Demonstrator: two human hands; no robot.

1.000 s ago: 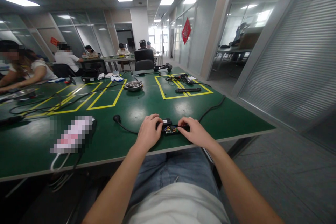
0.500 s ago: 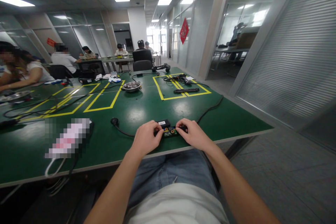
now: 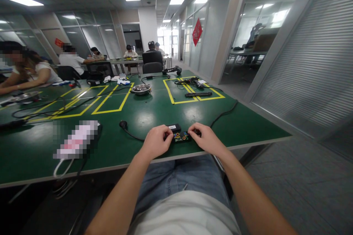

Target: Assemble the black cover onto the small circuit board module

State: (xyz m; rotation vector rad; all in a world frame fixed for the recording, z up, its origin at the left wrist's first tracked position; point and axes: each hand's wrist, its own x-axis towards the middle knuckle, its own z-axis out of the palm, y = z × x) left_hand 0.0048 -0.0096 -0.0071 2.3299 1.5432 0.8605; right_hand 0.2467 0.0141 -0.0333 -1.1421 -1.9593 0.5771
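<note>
A small circuit board with copper coils (image 3: 181, 137) lies in a black casing near the front edge of the green table. At its left end my left hand (image 3: 158, 139) is closed, thumb and fingers pinched on the black cable end. My right hand (image 3: 205, 138) pinches the dark cable end at the board's right side. Just behind the board is a black cover with a white label (image 3: 174, 127). A black plug (image 3: 123, 125) lies to the left, its cord running to my left hand. Another black cord (image 3: 224, 113) leads away behind my right hand.
A metal bowl (image 3: 141, 89) stands farther back. Yellow tape (image 3: 171, 93) frames cables and a black bar (image 3: 198, 94). A pink-and-white object (image 3: 78, 139) lies left with a white strap. Several people sit at tables beyond; one person (image 3: 35, 68) is at the far left.
The whole view has shifted slightly, so the table's objects appear a little farther right. Both hands stay at the board, with the fingers slightly apart from its middle, showing more of it.
</note>
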